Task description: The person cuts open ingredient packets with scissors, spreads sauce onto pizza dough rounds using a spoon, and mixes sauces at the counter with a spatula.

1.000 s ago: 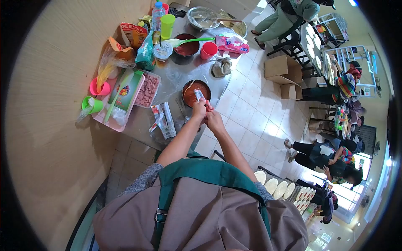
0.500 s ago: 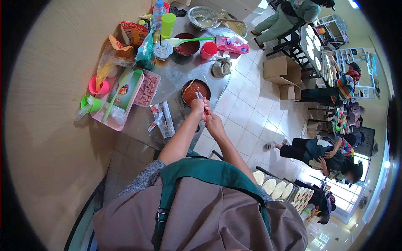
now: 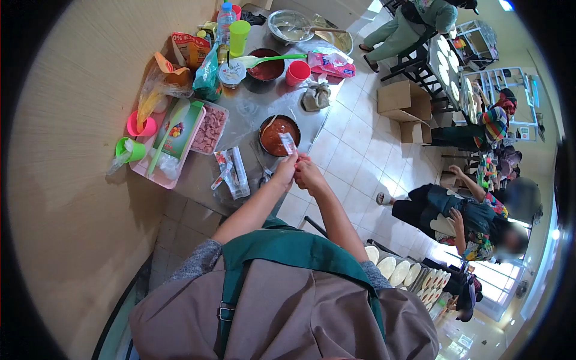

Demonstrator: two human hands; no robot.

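Note:
Close together at the near edge of a dark pan (image 3: 281, 143) of red sauce, both my hands are closed on a small clear and red sachet (image 3: 288, 143). My left hand (image 3: 286, 170) grips its lower part, and my right hand (image 3: 309, 175) pinches the same end from the other side. The sachet's upper end sticks out over the sauce. A pale spoon or stick rests in the pan. Just left of my wrists lie plastic packets (image 3: 233, 173) on the metal table (image 3: 249, 111). What my fingertips cover is hidden.
Diced meat fills a clear tub (image 3: 210, 128) beside a pink tray (image 3: 157, 174). Behind the pan stand a second bowl (image 3: 266, 71) of red sauce, a red cup (image 3: 298, 72) and a cloth bundle (image 3: 315, 96). Several people work to the right; one person (image 3: 459, 210) stands nearby.
My hands have drawn slightly back toward me, showing more of the sachet. The person at right has come closer and raised an arm.

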